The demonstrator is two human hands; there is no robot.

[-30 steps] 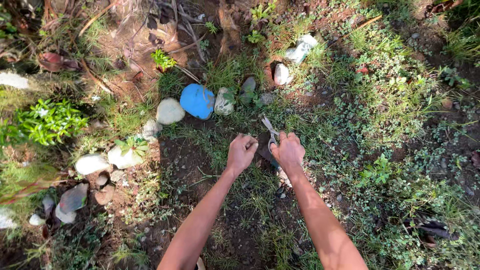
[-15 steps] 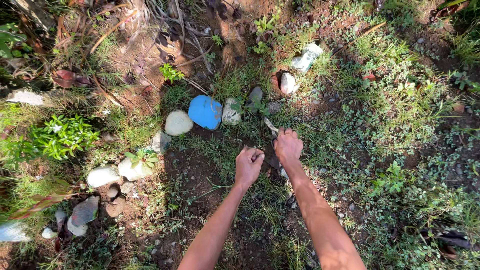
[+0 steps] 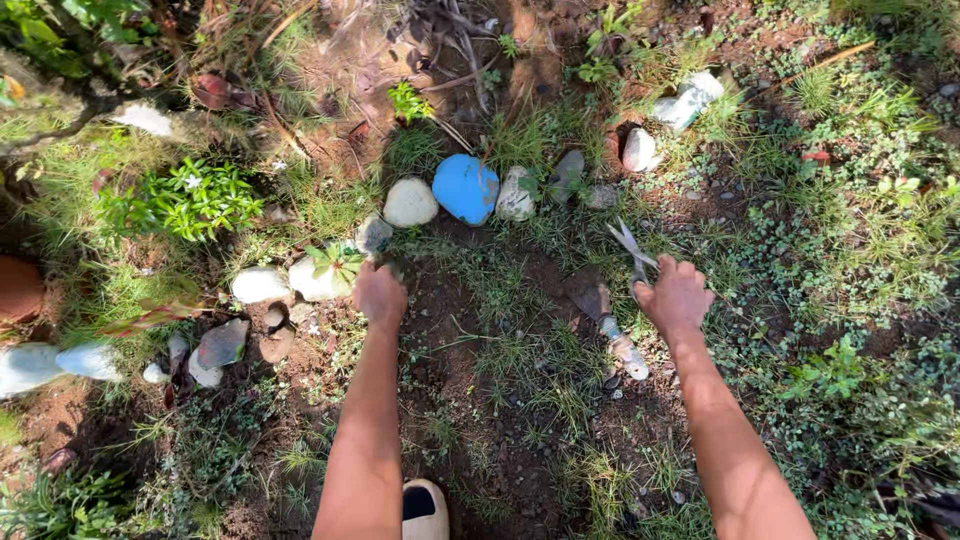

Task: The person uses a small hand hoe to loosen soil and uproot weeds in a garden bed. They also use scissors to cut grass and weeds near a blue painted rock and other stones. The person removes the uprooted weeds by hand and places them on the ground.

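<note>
Two bare hands low over garden soil. Right hand (image 3: 677, 297) fisted round scissors (image 3: 630, 247), blades parted, long axis pointing up-left toward stone row. Left hand (image 3: 379, 294) curled shut at grass tuft just beside pale stone (image 3: 318, 277); what it grips, cannot tell. Trowel (image 3: 610, 328) lies on dirt between hands, touching neither, nearer right, handle toward wearer.
</note>
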